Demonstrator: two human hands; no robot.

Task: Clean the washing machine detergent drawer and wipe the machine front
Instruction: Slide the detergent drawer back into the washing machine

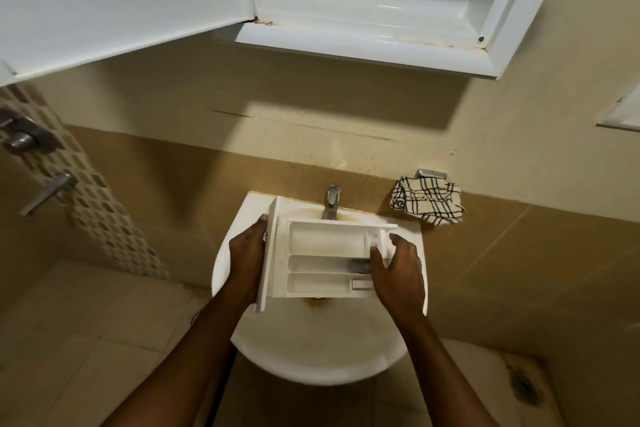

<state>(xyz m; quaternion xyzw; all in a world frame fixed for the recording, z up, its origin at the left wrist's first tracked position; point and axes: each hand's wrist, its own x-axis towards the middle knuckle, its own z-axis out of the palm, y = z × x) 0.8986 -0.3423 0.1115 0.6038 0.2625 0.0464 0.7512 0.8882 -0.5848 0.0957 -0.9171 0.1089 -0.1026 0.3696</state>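
A white detergent drawer (323, 262) is held level over the white sink (322, 340), just in front of the tap (331, 201), compartments up. Its front panel is gripped by the left hand (246, 262), fingers closed round the edge. The drawer's far end is grasped by the right hand (398, 270), fingers curled over the insert. No brand or lettering can be read on the drawer. A checked cloth (428, 200) is bunched on the ledge right of the tap. An open white cabinet (363, 45) is mounted above the sink.
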